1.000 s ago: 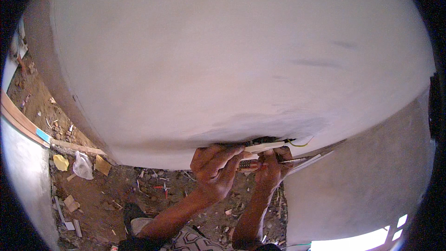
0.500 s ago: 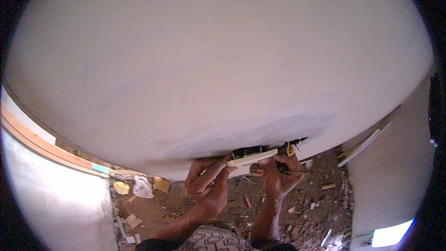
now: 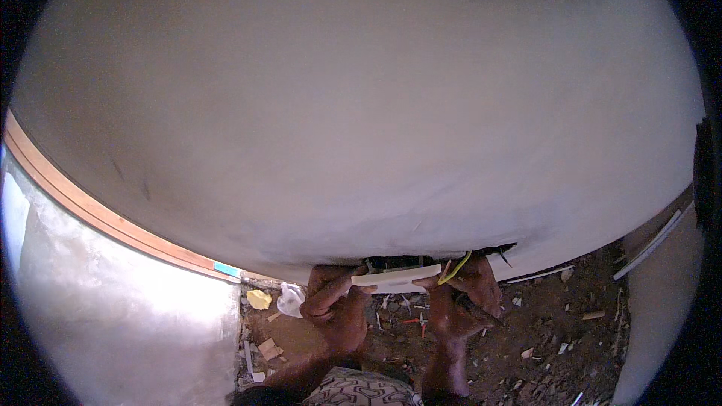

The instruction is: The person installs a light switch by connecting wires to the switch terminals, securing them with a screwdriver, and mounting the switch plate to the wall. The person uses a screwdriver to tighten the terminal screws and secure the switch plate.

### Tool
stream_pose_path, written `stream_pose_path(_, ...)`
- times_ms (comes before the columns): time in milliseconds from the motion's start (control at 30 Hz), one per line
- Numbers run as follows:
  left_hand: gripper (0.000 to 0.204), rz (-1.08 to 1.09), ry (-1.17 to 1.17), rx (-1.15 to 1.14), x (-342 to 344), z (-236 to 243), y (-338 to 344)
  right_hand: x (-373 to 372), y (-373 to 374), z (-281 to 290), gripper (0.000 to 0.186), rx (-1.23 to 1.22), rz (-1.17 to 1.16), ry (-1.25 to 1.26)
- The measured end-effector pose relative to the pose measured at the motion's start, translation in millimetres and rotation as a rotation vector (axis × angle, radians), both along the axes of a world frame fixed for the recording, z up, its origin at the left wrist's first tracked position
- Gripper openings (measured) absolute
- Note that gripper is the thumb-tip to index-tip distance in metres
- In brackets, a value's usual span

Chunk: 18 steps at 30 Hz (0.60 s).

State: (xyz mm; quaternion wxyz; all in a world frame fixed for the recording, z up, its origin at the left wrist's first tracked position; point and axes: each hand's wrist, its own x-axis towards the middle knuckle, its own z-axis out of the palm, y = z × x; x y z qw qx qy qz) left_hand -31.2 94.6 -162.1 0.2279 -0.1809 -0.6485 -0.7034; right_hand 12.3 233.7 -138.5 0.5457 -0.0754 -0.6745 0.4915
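Note:
A white rectangular plate point(image 3: 398, 279), seen nearly edge-on, spans the gap between my hands in front of the wall. My left hand point(image 3: 335, 310) pinches its left end between thumb and fingers. At the other end, my right hand point(image 3: 462, 302) grips the plate with bent fingers. A yellow-green wire point(image 3: 454, 269) loops out beside the right fingers. Behind the plate, a dark opening point(image 3: 400, 262) shows in the wall, with its inside mostly hidden. A dark wire end point(image 3: 505, 257) sticks out at the right end of the opening.
The plastered wall point(image 3: 361, 120) fills most of the view. Below lies a dirt floor point(image 3: 541, 338) strewn with debris, including a yellow lump point(image 3: 259, 299), a clear plastic bag point(image 3: 290, 299) and an orange-red item point(image 3: 418, 322). A wooden strip point(image 3: 113, 219) edges the pale surface at left.
The view has shifted, so the floor debris appears farther right. The plate sits more level and slightly lower in the picture. Both hands keep their hold, and the yellow-green wire shows more fully.

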Motion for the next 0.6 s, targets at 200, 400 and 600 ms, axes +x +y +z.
stream_pose_path(200,0.021,0.095,-0.085,-0.169,7,0,-3,3,2,1,0.012,0.002,0.017,0.010)
stream_pose_path(400,0.015,0.176,-0.174,-0.249,1,13,1,8,1,1,0.012,0.027,0.014,0.031)
stream_pose_path(600,0.021,-0.025,-0.040,-0.071,-7,21,-9,-7,-5,8,0.013,0.047,0.028,0.109)
